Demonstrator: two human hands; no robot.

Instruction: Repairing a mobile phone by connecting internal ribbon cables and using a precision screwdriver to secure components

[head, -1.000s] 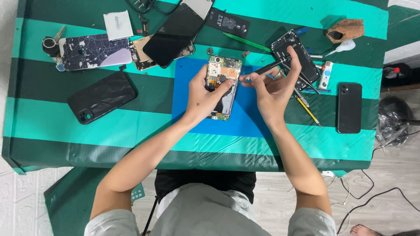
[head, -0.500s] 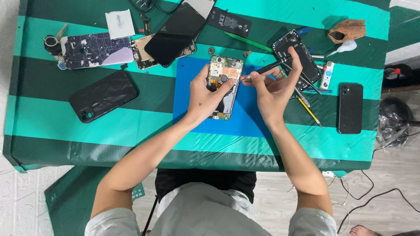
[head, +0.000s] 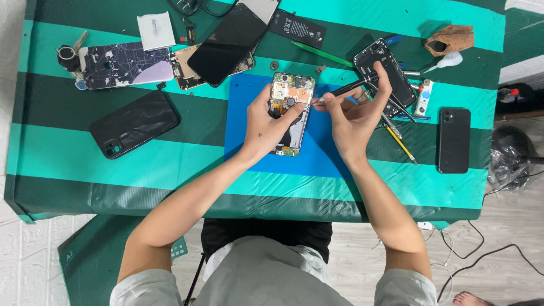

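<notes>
Blue mat (head: 317,153) lies mid-bench, and on it rests an opened phone (head: 290,107) with its boards bare. Left hand (head: 266,124) curls round the phone's left side, thumb across its upper part, steadying it. Right hand (head: 354,116) pinches a dark screwdriver (head: 345,89), tip touching the phone's upper right edge.

Green-striped cloth covers the bench (head: 68,158). Left of the mat sit a black back cover (head: 135,123) and a patterned case (head: 127,64); behind them, a screen panel (head: 229,37) leans over another opened body. A battery (head: 297,27) lies near the far edge. Right of the mat, a black frame (head: 391,71) is just beside the right hand, with a yellow tool (head: 400,143) and other thin tools close by. A black phone (head: 454,140) lies well apart, toward the right edge.

Bare cloth lies between the mat and the near edge, crossed only by the forearms. Pale floorboards with a black cable (head: 487,255) show to the right, below the bench.
</notes>
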